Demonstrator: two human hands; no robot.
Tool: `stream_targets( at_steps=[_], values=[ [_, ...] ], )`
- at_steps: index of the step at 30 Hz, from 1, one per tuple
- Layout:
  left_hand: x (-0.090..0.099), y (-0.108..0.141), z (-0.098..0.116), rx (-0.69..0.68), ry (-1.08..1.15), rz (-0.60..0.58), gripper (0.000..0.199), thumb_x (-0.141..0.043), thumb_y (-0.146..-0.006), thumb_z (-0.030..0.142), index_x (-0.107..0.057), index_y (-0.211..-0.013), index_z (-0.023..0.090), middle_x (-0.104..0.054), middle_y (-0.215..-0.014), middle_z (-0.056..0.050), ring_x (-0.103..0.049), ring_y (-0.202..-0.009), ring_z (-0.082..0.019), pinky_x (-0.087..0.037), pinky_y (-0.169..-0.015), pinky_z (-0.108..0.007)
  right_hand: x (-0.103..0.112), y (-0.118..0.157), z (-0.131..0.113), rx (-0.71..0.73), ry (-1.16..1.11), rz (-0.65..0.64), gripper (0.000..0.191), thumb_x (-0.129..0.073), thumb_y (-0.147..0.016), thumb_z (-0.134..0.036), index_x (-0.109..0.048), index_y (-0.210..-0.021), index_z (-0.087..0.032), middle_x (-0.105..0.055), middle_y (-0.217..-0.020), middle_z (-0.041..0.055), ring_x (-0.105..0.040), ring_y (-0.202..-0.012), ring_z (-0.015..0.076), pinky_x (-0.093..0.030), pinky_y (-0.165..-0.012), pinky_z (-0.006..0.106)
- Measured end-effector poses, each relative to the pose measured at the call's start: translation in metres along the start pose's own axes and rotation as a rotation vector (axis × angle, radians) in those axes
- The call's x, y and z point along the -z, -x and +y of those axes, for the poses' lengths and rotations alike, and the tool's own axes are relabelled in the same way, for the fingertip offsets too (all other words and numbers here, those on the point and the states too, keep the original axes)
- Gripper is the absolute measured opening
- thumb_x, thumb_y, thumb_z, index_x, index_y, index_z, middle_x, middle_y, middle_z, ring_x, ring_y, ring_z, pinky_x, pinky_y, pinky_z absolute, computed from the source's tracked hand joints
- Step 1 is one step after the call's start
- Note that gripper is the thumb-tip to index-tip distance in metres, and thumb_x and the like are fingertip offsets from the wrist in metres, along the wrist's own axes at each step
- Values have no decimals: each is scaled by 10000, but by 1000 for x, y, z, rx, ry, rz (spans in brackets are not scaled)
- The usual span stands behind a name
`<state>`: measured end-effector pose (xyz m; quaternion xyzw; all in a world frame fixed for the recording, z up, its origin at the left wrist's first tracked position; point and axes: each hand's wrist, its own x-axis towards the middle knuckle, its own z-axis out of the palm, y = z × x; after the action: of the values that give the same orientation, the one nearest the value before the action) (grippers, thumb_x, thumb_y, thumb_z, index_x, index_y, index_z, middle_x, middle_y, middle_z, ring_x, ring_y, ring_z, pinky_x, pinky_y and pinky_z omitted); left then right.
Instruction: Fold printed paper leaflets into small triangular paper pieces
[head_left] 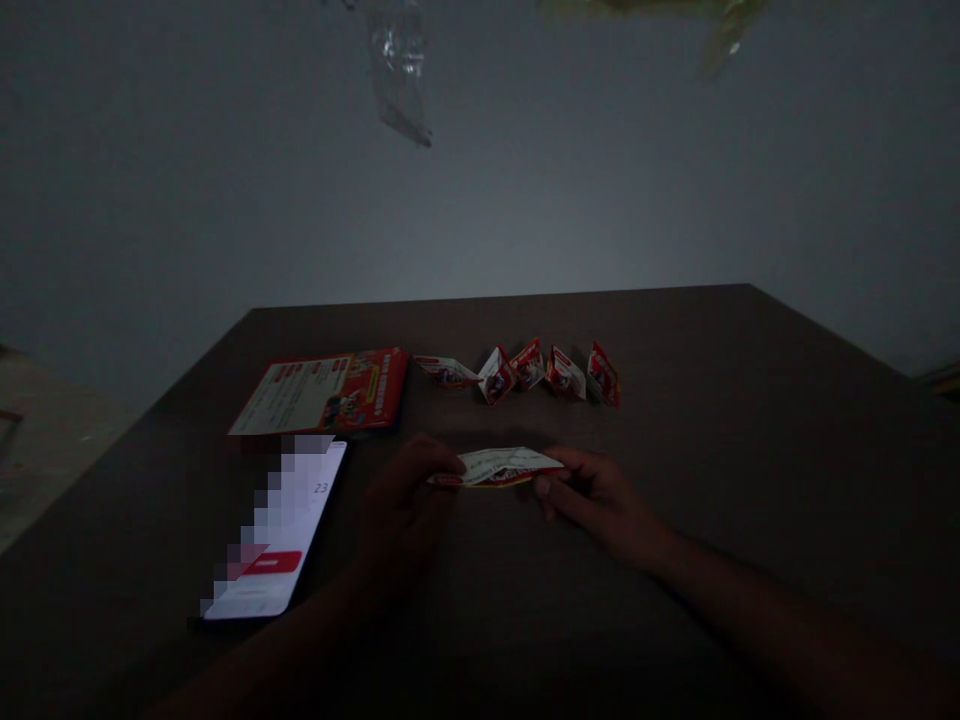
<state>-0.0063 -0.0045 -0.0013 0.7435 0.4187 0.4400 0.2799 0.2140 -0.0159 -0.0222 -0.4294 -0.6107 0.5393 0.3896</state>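
Observation:
Between my two hands is a folded piece of printed paper [499, 465], white on top with red and yellow along its lower edge. My left hand [409, 495] pinches its left end. At the right end, my right hand [592, 500] grips it between thumb and fingers. The paper is held a little above the dark table, roughly level. Behind it stand several folded paper pieces [497, 377] in red and white, set in a row. Deep shadow hides part of my left hand.
A red and white printed box or book [360, 395] lies at the left back of the table [712, 400]. In front of it lies a phone [300, 530] with a lit screen, close to my left forearm. A clear plastic wrapper [401, 70] shows against the grey wall.

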Motion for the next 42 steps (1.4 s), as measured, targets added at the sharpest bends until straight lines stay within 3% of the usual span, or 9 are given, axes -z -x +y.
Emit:
stream_targets(
  at_steps=[3,7,12,15,19,25,30,36,42],
  values=[
    [0,1,-3,-43,42,-3,117,-471,-795,95,-563,-794,167,-521,-781,-3,-522,-692,-124,-413,-615,-227,0,0,1,-4,7,-25,188,-541,-862,-338,-570,-880,-153,-512,-630,-27,-468,-574,101,-365,-535,212],
    [-1,1,-4,-93,68,-3,120,-472,-789,89,-550,-817,176,-518,-818,-5,-523,-713,-123,-422,-619,-219,2,3,-1,47,181,-95,185,-480,-895,-300,-552,-792,-165,-510,-662,-17,-464,-601,105,-359,-550,216],
    [-1,0,-2,-30,48,-17,144,-464,-795,94,-555,-856,186,-543,-845,-9,-553,-744,-132,-452,-650,-224,4,5,-8,77,471,-153,269,-379,-935,-271,-513,-724,-171,-457,-610,-37,-424,-530,89,-316,-509,212],
    [-3,1,-1,35,34,-39,202,-485,-794,127,-562,-969,191,-590,-916,-32,-590,-818,-165,-481,-703,-256,4,4,-9,70,514,-141,341,-333,-953,-317,-513,-705,-168,-462,-590,-35,-426,-511,89,-311,-503,215],
    [-6,4,-3,67,68,-88,304,-524,-811,193,-531,-1115,208,-603,-1058,-61,-604,-915,-193,-496,-746,-278,4,4,-4,36,385,-95,432,-310,-959,-384,-527,-657,-163,-478,-557,-28,-439,-500,91,-316,-499,214],
    [-11,6,-7,222,49,-128,396,-522,-839,228,-436,-1225,231,-593,-938,-30,-597,-695,-132,-491,-632,-259,4,-1,8,-56,83,45,515,-365,-929,-462,-519,-540,-161,-478,-486,-24,-426,-475,92,-312,-502,225],
    [-14,3,-8,213,74,-173,361,-512,-823,188,-447,-1175,238,-557,-1004,-25,-574,-669,-98,-476,-597,-231,5,-7,10,-98,-203,166,531,-424,-865,-552,-408,-472,-195,-466,-384,-31,-381,-386,93,-286,-450,239],
    [-16,2,-7,219,70,-209,335,-508,-817,189,-472,-1149,213,-566,-984,-31,-576,-655,-101,-480,-588,-241,9,-12,12,-141,-301,251,540,-438,-844,-585,-334,-468,-213,-427,-340,-49,-354,-339,91,-290,-440,250],
    [-16,1,-7,214,-2,-246,276,-517,-800,173,-538,-1075,184,-588,-934,-33,-569,-659,-110,-475,-590,-237,8,-11,10,-125,-254,199,575,-415,-847,-602,-363,-432,-207,-402,-348,-40,-343,-357,92,-266,-438,256]
  ],
)
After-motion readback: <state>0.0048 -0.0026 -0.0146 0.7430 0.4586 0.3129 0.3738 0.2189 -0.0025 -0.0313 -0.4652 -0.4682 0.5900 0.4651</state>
